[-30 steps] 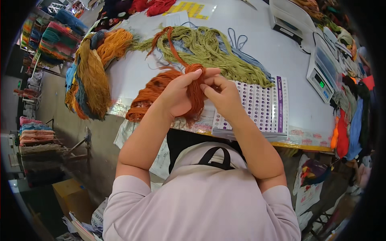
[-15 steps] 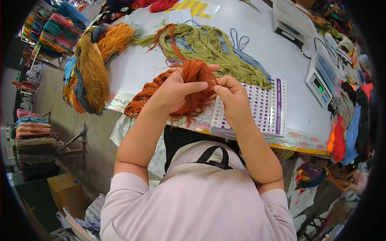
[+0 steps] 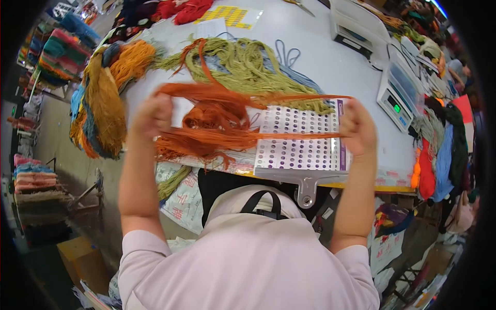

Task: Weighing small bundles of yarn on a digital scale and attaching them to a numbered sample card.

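Between my two raised hands a rust-orange skein of thread is stretched out sideways as a long loop. My left hand, a little blurred, is closed round its left end. At the other end, my right hand grips the thinner strands in a fist. Loose orange strands sag in the middle, over the near edge of the table. Below the strands on the right lies a white card with rows of holes, purple along its right side and with a metal clip at its near edge. Beyond lies a green thread bundle.
Orange and mustard skeins hang over the table's left edge. Two scales stand at the right, one with a green display. Scissors and a yellow sheet lie at the back. More coloured skeins hang on the right.
My hands have moved far apart from their place close together, pulling the orange skein out into a stretched loop. The card's clip has come into sight.
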A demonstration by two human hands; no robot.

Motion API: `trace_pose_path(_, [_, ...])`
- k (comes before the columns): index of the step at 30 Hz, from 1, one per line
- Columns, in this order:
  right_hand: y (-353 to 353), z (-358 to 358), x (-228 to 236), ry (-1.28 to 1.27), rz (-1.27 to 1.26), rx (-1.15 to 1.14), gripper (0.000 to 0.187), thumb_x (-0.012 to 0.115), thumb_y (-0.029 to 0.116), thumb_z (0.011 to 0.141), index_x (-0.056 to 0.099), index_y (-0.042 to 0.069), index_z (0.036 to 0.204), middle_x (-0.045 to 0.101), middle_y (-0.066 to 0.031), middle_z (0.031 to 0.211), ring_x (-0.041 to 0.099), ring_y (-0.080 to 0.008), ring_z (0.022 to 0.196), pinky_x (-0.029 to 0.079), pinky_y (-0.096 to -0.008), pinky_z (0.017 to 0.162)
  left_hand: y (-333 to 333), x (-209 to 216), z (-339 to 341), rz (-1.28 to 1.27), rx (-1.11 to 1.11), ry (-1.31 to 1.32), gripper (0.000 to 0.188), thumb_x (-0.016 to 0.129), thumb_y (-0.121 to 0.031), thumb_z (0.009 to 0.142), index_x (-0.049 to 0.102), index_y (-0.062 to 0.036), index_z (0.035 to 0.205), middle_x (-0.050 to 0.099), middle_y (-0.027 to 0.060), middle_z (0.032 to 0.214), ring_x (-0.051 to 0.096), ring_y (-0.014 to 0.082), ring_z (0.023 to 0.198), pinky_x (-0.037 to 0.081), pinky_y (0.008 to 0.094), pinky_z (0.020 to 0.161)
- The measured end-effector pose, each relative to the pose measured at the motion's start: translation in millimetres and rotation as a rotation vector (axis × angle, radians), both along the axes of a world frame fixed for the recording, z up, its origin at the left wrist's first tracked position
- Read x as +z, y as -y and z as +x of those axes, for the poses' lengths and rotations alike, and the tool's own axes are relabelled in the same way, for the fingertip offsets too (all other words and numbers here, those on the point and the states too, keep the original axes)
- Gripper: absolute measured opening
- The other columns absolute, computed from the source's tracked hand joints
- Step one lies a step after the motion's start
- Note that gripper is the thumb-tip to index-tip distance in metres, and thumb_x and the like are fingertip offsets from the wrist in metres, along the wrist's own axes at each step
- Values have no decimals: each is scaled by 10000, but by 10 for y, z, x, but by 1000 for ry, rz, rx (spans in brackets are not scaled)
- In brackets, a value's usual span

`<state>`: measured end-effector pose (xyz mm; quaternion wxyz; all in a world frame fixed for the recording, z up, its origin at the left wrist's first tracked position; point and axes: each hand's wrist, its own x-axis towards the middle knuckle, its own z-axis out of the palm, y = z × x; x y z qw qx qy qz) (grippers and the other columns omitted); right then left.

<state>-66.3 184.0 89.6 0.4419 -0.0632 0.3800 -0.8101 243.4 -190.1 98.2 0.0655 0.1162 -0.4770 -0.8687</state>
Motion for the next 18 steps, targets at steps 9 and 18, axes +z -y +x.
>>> trace_pose_path(9, [-2501,-1287,-383,46,254,-438,140,502,158,956,537,66,857,270,64,573,200,-34,414,143,-206,344,1289,374,666,5,687,198,226,421,-228,999,497,-110,822,265,-78,537,184,32,374,164,187,313])
trace_pose_path(18, [-4052,-2077,-411,-63,767,-1033,168,528,178,924,624,71,1011,272,82,537,196,-48,390,169,-219,348,2895,329,1675,110,1415,-129,278,375,-205,999,380,-125,733,200,-39,518,191,102,415,201,258,394])
